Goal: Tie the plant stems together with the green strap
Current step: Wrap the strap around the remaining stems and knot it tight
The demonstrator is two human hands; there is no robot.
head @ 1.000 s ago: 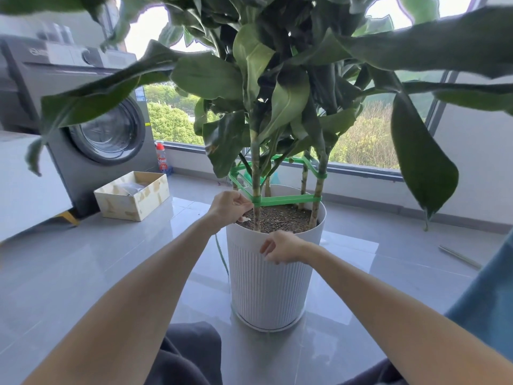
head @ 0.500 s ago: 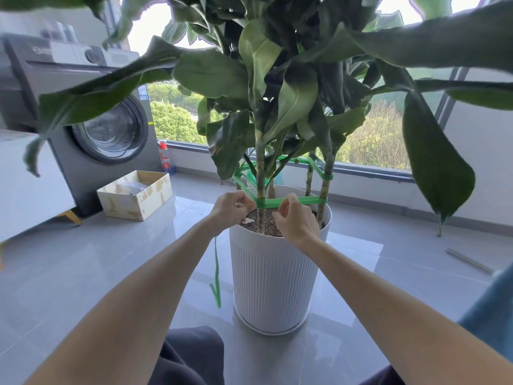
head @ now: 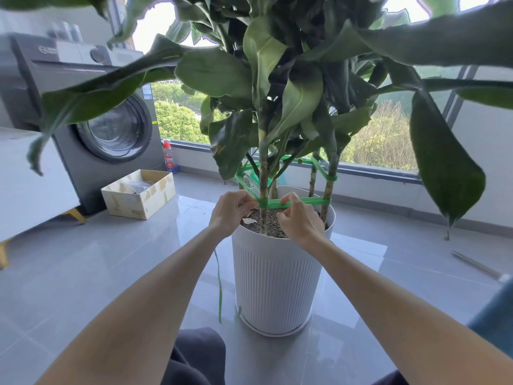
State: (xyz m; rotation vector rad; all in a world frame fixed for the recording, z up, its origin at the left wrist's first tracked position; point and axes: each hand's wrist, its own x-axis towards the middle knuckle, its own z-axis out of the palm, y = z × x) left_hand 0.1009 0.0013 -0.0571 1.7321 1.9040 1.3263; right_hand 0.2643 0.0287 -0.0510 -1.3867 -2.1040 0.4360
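A tall leafy plant grows from a white ribbed pot point(head: 274, 284) on the grey floor. Several thin stems point(head: 263, 173) rise from the soil, and a green strap point(head: 313, 201) runs between them just above the pot rim, with a second loop higher up. My left hand point(head: 231, 212) pinches the strap left of the front stem. My right hand point(head: 298, 220) pinches it just right of that stem. A loose strap tail point(head: 219, 287) hangs down beside the pot on its left.
A grey washing machine point(head: 91, 118) stands at the left, with an open cardboard box point(head: 138, 193) on the floor before it. A red bottle point(head: 168, 157) sits by the window sill. A thin rod point(head: 476, 265) lies on the floor at right. Large leaves hang overhead.
My right hand rose from the pot's front rim to the strap beside the front stem. My left hand stayed at the strap. The hanging tail came into view.
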